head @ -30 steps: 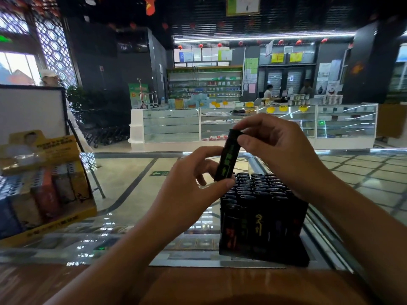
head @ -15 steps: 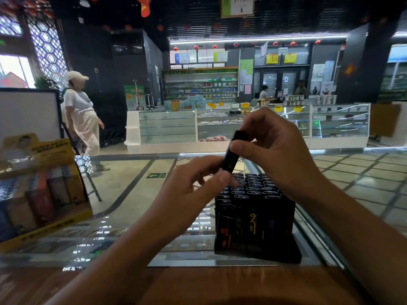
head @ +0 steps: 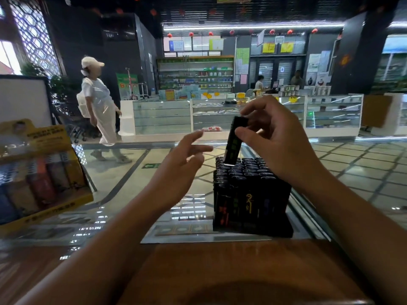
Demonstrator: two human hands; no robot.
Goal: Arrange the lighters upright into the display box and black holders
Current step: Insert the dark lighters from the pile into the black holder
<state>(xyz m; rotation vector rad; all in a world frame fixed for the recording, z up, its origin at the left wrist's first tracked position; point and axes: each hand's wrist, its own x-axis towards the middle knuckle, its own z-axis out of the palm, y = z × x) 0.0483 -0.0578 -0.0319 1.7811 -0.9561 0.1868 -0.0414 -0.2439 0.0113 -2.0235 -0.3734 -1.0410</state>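
Spanning the foreground, a glass-topped surface [head: 123, 219] with a brown wooden edge faces a shop hall of glass cabinets. On it, a black plastic holder [head: 251, 208] stands packed with upright black lighters. The right hand [head: 277, 142] pinches one slim black lighter [head: 233, 139], its base at a rear slot. The left hand [head: 182, 164] hovers beside, fingers loose. A yellow cardboard display box [head: 41, 172] of coloured lighters sits far left.
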